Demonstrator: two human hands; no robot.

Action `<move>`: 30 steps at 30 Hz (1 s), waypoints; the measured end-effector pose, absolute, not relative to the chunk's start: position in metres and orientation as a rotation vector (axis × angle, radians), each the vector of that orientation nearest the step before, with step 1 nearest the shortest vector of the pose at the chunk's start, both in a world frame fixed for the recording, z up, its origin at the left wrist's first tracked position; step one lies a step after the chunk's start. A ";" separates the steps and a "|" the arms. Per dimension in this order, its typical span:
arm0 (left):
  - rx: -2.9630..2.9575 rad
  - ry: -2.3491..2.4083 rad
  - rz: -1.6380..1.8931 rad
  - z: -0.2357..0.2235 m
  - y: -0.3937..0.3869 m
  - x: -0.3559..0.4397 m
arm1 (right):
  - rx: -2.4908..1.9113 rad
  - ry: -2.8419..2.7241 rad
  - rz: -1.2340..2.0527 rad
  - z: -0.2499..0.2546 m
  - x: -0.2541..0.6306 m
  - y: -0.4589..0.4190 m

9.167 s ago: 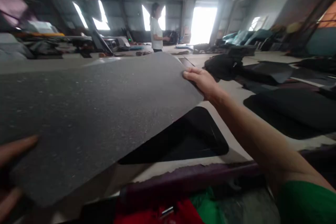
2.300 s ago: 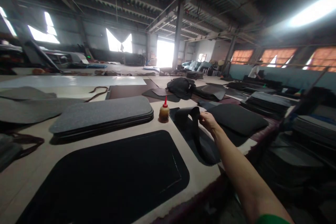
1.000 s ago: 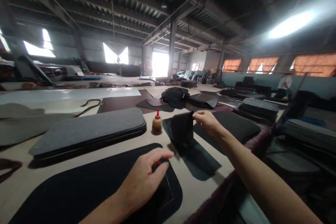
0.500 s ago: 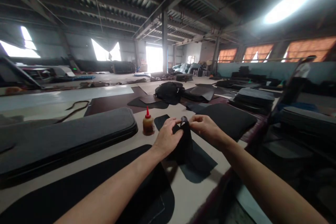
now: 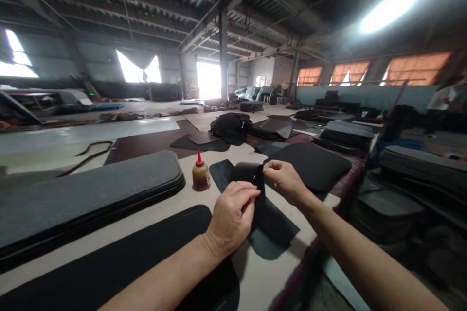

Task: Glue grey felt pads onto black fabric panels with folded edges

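Note:
Between my hands a black sheet piece (image 5: 248,170) is raised off the table and bent over at its top. My right hand (image 5: 282,177) pinches its upper right edge between thumb and fingers. Closed at the near side of the piece, my left hand (image 5: 233,211) has its fingertips against the black material. More flat black pieces (image 5: 275,228) lie underneath, on the pale table surface (image 5: 255,272). A squeeze bottle (image 5: 200,175) of brownish liquid with a red pointed cap stands upright just left of them.
A stack of grey-topped dark panels (image 5: 91,189) lies at left, and a large black panel (image 5: 109,257) in front. Beyond my hands are a dark panel (image 5: 310,165) and a black bundle (image 5: 229,128). More stacked panels (image 5: 419,170) sit at right.
My left hand has moved down and nearer, from the top of the black piece to its near side. The piece's top now spreads wider to the left. My right hand keeps its pinch.

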State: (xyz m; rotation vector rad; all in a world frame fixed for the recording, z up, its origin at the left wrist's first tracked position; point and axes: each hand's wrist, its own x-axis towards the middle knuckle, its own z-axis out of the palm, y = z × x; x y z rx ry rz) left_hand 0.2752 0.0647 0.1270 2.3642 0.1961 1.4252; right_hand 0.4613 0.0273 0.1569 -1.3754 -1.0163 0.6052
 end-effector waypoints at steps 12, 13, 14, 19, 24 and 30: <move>1.982 0.650 1.141 0.136 0.066 0.281 | -1.386 -1.213 0.486 0.156 0.445 0.018; 1.935 0.675 1.135 0.136 0.067 0.281 | -1.392 -1.234 0.474 0.155 0.444 0.016; 1.886 0.687 1.122 0.137 0.068 0.281 | -1.401 -1.259 0.452 0.154 0.443 0.015; 1.622 0.588 0.969 0.139 0.071 0.285 | -1.434 -1.390 0.301 0.150 0.442 0.011; 1.444 0.498 0.941 0.135 0.069 0.292 | -1.408 -1.460 0.250 0.151 0.440 0.010; 1.408 0.533 0.941 0.135 0.071 0.296 | -1.380 -1.468 0.320 0.153 0.438 0.004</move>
